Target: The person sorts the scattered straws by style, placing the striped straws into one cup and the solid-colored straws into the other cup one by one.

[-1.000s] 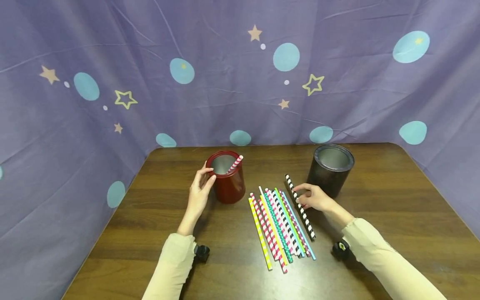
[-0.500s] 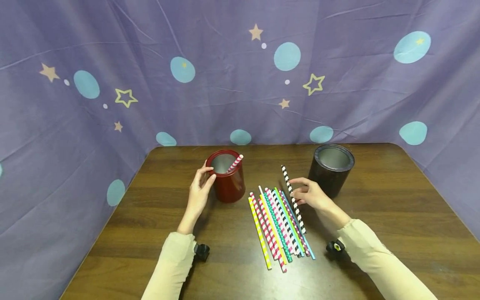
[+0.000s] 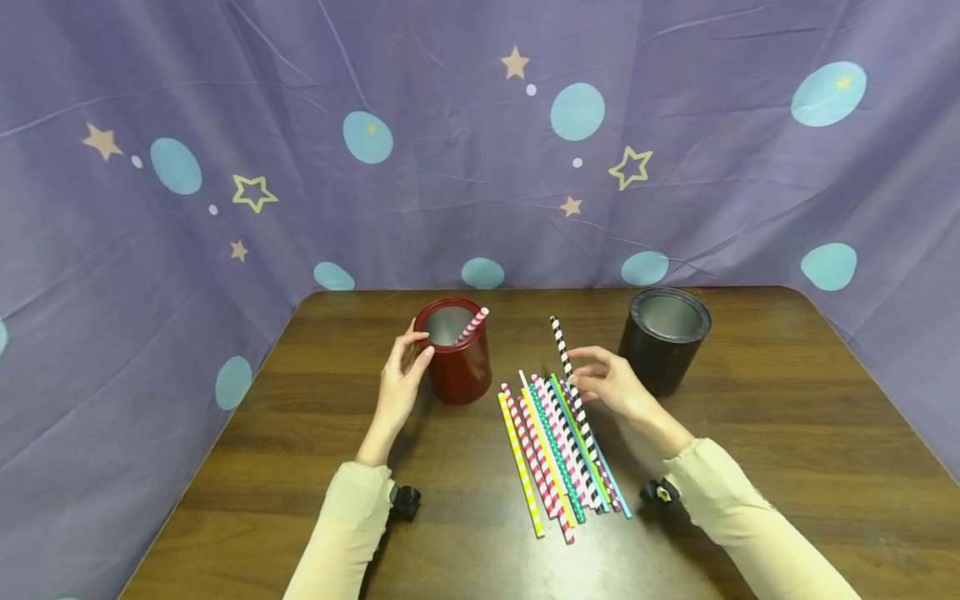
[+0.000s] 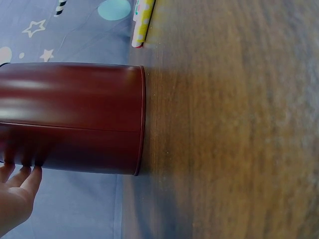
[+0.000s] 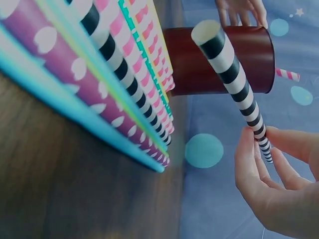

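Observation:
My left hand [image 3: 400,383] holds the near left side of a red canister [image 3: 463,375] at its rim, thumb and fingers spread along it. A red-and-white striped straw [image 3: 471,326] leans inside, its end poking out over the rim. Between thumb and fingers, my right hand [image 3: 611,385] pinches a black-and-white striped paper straw [image 5: 240,92] near its middle. In the right wrist view this straw is raised off the table, slanting. From the head it overlaps the right side of a row of paper straws [image 3: 531,467] in several colours and patterns.
A black canister [image 3: 656,367] stands open-topped behind my right hand. Brown wood grain marks the table [image 3: 300,433]. Behind its far edge hangs a purple cloth [image 3: 450,208] printed with stars and blue ovals.
The right hand has lifted the black-and-white straw and carried it left, from beside the row to over its right side. My left hand stays on the red canister.

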